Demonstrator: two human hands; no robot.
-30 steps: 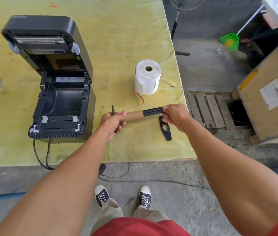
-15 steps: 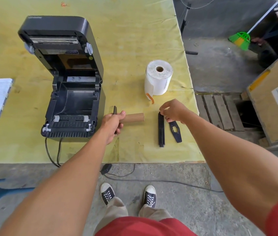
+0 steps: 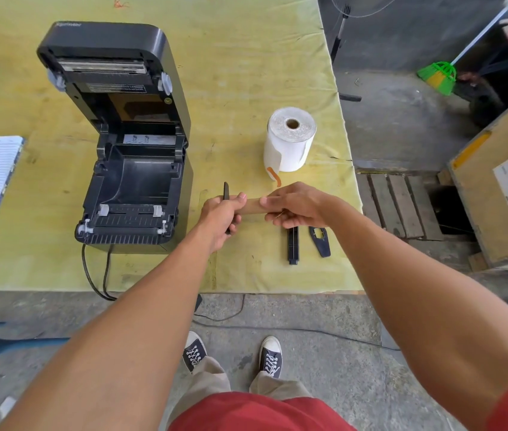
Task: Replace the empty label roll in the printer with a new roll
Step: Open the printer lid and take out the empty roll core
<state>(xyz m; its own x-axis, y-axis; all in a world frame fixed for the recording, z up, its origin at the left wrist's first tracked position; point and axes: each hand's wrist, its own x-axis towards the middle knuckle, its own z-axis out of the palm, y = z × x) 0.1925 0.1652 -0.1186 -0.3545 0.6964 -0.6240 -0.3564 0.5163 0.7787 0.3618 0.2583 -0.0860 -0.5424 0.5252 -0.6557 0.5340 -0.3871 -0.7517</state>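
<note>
Both hands are closed on the empty cardboard core (image 3: 253, 207), held level just above the table (image 3: 246, 57) in front of the printer's right side. The left hand (image 3: 221, 214) wraps one end and also pinches a thin black plate (image 3: 226, 191) that sticks up past its thumb; the right hand (image 3: 296, 206) clasps the other end, fingers curled over the brown tube. The printer (image 3: 128, 144) stands with its lid tipped back and its roll bay bare. The new label roll (image 3: 290, 140) sits upright on its end, beyond the hands and apart from the printer. A black spindle bar (image 3: 293, 245) and a black flat guide piece (image 3: 320, 241) lie side by side under the right wrist.
</note>
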